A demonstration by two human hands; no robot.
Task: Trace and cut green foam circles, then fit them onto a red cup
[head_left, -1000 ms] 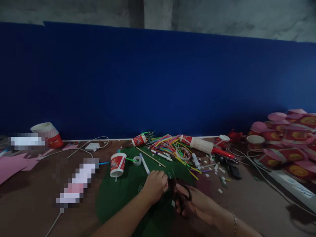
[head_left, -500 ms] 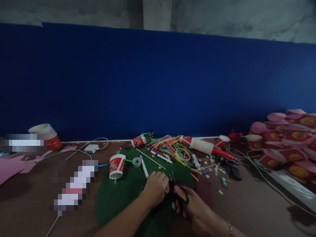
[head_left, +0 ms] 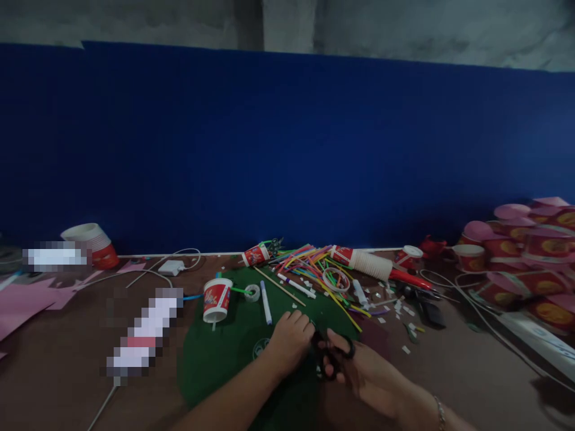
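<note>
Our right hand (head_left: 366,374) held the black scissors (head_left: 324,357) over the green mat (head_left: 215,359), its fingers (head_left: 336,341) pushed through the loops and curled tight. Our left hand (head_left: 290,341) sat just beside the blades with its fingers bent down on the mat. We could not tell what it pinched. A red cup (head_left: 216,299) stood near on the tabletop (head_left: 67,371).

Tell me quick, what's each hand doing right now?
Left hand: curled shut on the green mat; anything pinched is hidden.
Right hand: closed on the black scissors.
</note>
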